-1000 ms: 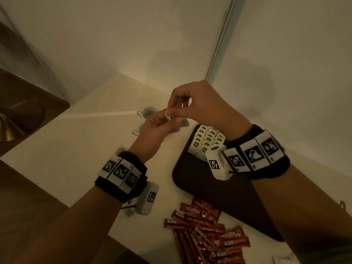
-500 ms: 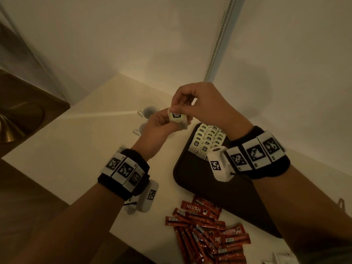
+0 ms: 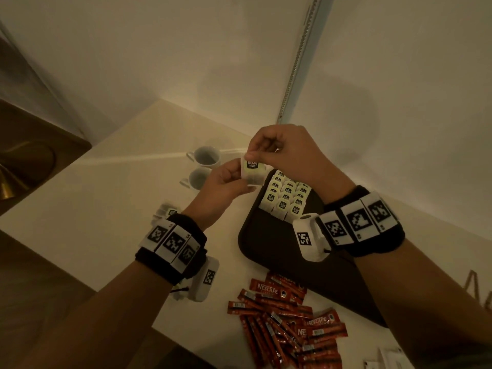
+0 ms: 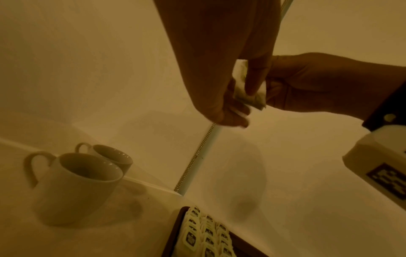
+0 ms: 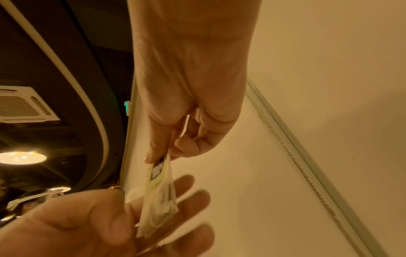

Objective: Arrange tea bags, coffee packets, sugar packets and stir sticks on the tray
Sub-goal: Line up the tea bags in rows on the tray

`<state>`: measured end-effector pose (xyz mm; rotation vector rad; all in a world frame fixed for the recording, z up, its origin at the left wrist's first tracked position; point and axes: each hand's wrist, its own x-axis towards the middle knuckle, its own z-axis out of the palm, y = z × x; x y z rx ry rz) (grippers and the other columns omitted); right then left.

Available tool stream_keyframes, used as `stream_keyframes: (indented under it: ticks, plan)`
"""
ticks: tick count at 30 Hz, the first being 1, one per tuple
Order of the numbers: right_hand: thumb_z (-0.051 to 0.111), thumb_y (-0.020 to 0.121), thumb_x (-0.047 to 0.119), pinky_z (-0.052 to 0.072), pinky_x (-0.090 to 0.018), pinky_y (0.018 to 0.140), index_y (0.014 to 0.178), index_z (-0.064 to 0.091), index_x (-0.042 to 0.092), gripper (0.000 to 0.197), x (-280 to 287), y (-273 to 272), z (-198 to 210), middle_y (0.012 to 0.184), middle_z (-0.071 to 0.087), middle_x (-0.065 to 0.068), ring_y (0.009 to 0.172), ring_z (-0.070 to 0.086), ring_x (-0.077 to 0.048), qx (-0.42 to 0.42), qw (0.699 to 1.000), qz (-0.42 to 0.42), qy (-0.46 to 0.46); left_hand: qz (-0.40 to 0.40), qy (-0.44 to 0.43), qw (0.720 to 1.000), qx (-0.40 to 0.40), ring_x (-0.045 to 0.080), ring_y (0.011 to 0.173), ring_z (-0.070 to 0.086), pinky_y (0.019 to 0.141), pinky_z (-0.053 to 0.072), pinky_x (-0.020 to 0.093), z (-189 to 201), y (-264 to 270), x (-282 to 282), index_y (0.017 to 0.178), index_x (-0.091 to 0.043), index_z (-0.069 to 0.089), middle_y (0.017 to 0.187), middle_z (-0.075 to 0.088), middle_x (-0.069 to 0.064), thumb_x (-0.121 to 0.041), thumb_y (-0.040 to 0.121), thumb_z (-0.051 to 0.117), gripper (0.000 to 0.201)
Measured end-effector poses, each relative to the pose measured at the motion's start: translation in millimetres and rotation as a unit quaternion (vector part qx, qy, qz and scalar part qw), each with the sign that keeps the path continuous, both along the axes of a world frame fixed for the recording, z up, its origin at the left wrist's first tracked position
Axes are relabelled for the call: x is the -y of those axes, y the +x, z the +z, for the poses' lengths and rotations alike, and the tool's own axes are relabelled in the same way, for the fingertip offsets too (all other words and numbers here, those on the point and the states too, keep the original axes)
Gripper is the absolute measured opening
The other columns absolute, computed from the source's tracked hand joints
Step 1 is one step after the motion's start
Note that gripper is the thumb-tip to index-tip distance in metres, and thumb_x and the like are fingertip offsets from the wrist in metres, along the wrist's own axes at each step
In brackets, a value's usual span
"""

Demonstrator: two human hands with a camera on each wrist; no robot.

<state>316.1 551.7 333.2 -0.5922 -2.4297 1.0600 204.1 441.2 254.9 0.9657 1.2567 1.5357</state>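
Note:
A pale tea bag (image 3: 253, 171) with a dark label is held in the air above the far end of the dark tray (image 3: 255, 243). My right hand (image 3: 277, 153) pinches its top edge between thumb and forefinger. My left hand (image 3: 226, 179) holds its lower part from the left. The same tea bag (image 5: 159, 196) hangs from my right fingertips in the right wrist view, and my left hand's fingers wrap the tea bag (image 4: 246, 85) in the left wrist view. Several tea bags (image 3: 286, 198) stand in rows at the tray's far end. Red coffee packets (image 3: 287, 323) lie loose on the table near me.
Two white cups (image 3: 206, 155) stand on the table left of the tray, near the wall. A few more tea bags (image 3: 167, 209) lie on the table behind my left wrist. White packets (image 3: 386, 358) show at the lower right edge. The table's left edge drops off.
Both hands have turned the tea bag so its label faces me, and have lowered slightly toward the tray. The right thumb and forefinger now grip its top edge.

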Motion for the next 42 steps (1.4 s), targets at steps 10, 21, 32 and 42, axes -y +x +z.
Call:
stream_keyframes:
  ticks: [10, 21, 32, 42]
  plan:
    - [0.066, 0.085, 0.007, 0.049, -0.013, 0.058, 0.097, 0.065, 0.003, 0.012, -36.0, 38.3, -119.7, 0.081, 0.061, -0.001, 0.067, 0.059, -0.013, 0.174, 0.967, -0.129, -0.137, 0.035, -0.205, 0.974, -0.088, 0.018, 0.083, 0.066, 0.081, 0.049, 0.033, -48.4, -43.3, 86.3, 0.105, -0.011, 0.065, 0.096, 0.072, 0.005, -0.008, 0.088, 0.055, 0.020]
    - [0.070, 0.082, 0.011, 0.049, -0.028, 0.080, 0.092, 0.067, 0.004, 0.012, -56.3, 29.5, -198.2, 0.095, 0.068, -0.012, 0.089, 0.062, -0.019, 0.194, 0.944, -0.241, -0.116, 0.139, -0.302, 0.942, -0.052, 0.016, 0.072, 0.066, 0.072, 0.049, 0.033, -87.6, -72.0, 177.3, 0.102, -0.005, 0.064, 0.097, 0.068, 0.018, -0.002, 0.097, 0.042, 0.023]
    - [0.074, 0.079, 0.013, 0.049, -0.032, 0.069, 0.088, 0.061, 0.004, 0.018, -51.0, 20.6, -202.7, 0.078, 0.060, -0.006, 0.070, 0.055, -0.014, 0.177, 0.944, -0.273, -0.060, 0.161, -0.317, 0.933, -0.055, 0.031, 0.083, 0.061, 0.074, 0.046, 0.036, -86.0, -76.1, 189.1, 0.103, -0.004, 0.064, 0.091, 0.068, 0.011, 0.000, 0.096, 0.045, 0.020]
    - [0.066, 0.086, 0.019, 0.045, -0.015, 0.066, 0.090, 0.063, 0.013, 0.008, 35.3, 19.2, -169.3, 0.082, 0.063, 0.000, 0.074, 0.058, -0.009, 0.109, 0.982, -0.107, -0.112, 0.046, -0.284, 0.846, -0.448, 0.030, 0.121, 0.047, 0.098, 0.038, 0.035, -107.8, -122.5, 93.2, 0.134, -0.010, 0.049, 0.137, 0.047, 0.014, -0.005, 0.078, 0.072, 0.061]
